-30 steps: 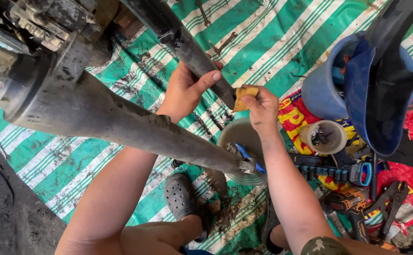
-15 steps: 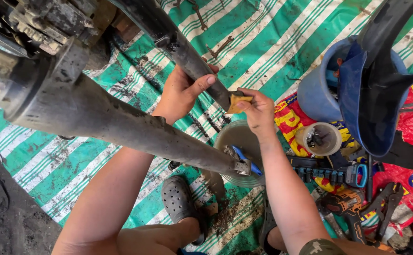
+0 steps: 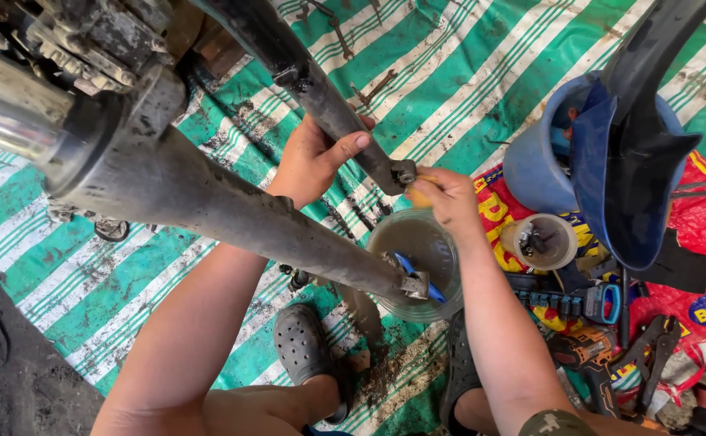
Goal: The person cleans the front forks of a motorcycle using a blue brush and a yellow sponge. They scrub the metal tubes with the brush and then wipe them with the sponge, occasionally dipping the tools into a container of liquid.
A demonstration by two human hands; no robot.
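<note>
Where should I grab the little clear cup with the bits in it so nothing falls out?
Hold the small clear cup around its round side wall, coming in from above with fingers on opposite sides. It stands upright with its mouth open, so keeping it level should keep the dark bits inside. The blue bucket crowds its far side, so the near side looks easier.

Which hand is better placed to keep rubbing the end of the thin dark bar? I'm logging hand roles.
Probably the right hand: it presses a yellow pad against the dark bar's end fitting, while the left hand grips the bar higher up, steadying it.

bright daylight, soft shadows, sharp focus, slight wide-angle stretch at edges
</note>
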